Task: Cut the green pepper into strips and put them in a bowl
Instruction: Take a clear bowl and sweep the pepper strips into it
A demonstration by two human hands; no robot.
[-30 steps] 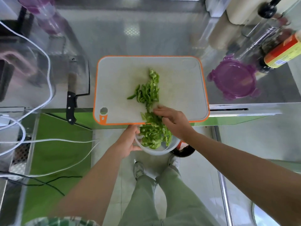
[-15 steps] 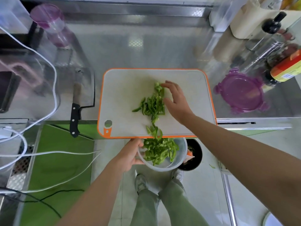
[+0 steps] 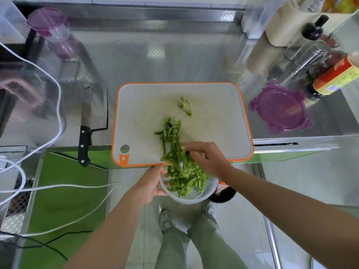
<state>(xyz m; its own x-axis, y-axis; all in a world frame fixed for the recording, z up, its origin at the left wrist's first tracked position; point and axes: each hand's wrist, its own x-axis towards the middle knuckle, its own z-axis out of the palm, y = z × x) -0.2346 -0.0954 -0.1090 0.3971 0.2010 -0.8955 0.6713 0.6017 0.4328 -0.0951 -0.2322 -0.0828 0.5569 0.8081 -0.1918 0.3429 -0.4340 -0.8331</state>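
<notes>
Green pepper strips (image 3: 171, 136) lie in a trail down the white, orange-rimmed cutting board (image 3: 147, 105) to its front edge. A few small bits (image 3: 185, 107) sit farther back on the board. My left hand (image 3: 149, 183) grips the rim of a clear bowl (image 3: 206, 195) held just below the board's front edge; the bowl holds many strips (image 3: 186, 177). My right hand (image 3: 207, 160) rests with relaxed fingers on the strips at the board's edge, over the bowl.
A cleaver (image 3: 91, 121) with a black handle lies left of the board. A purple container lid (image 3: 279, 107) lies to the right, with bottles (image 3: 334, 78) behind it. White cables (image 3: 48, 105) cross the left side. A purple-lidded jar (image 3: 52, 32) stands at the back left.
My right hand went from the upper part of the pile back to the board's front edge, dragging strips toward the bowl. The bowl holds more strips now.
</notes>
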